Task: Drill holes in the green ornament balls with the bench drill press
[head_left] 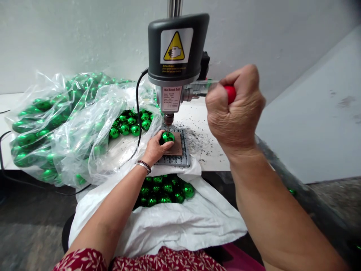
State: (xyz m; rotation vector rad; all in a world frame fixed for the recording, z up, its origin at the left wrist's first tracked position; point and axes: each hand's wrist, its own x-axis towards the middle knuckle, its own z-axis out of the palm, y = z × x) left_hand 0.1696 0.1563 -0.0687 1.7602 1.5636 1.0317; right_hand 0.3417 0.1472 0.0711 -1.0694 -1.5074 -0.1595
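My left hand (155, 147) grips a shiny green bauble (168, 137), thumb and fingers around its sides. The bauble rests on a brown board (176, 147) that lies on the grey slotted base (184, 160) of a mini bench drill (177, 49). Right above the bauble is the drill's chuck (168, 119); whether the bit touches the bauble I cannot tell. To the right, my right hand (237, 109) is closed round the red-knobbed drill handle (231, 94), raised beside the drill head.
Clear plastic bags of green baubles (56, 124) cover the table's left side. More green baubles (166, 190) lie in a white sack (180, 226) across my lap. A black cable (137, 98) hangs by the drill. Dark shavings (201, 141) litter the white tabletop (218, 150).
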